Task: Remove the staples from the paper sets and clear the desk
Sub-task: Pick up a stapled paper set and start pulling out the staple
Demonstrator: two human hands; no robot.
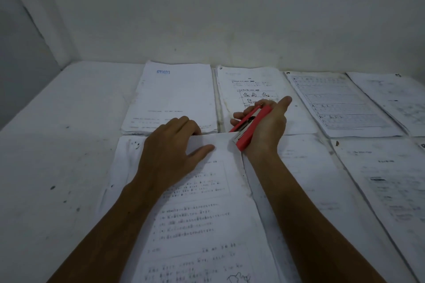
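head view: the near paper set (202, 209) is pressed flat on the desk (57, 145) by the left hand (170, 147), fingers mostly straight. a red stapler (249, 125) is gripped in the right hand (264, 126) at the set's top right corner; the sheets should be held firmly and the staple levered gently to avoid tearing.

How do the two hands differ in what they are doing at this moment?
The left hand lies palm down on the near paper set, pinning its top edge; the right hand is curled round a red staple remover. The left hand holds no tool; the right hand aims its tool at that set's top right corner. Both are bare and work at the same set.
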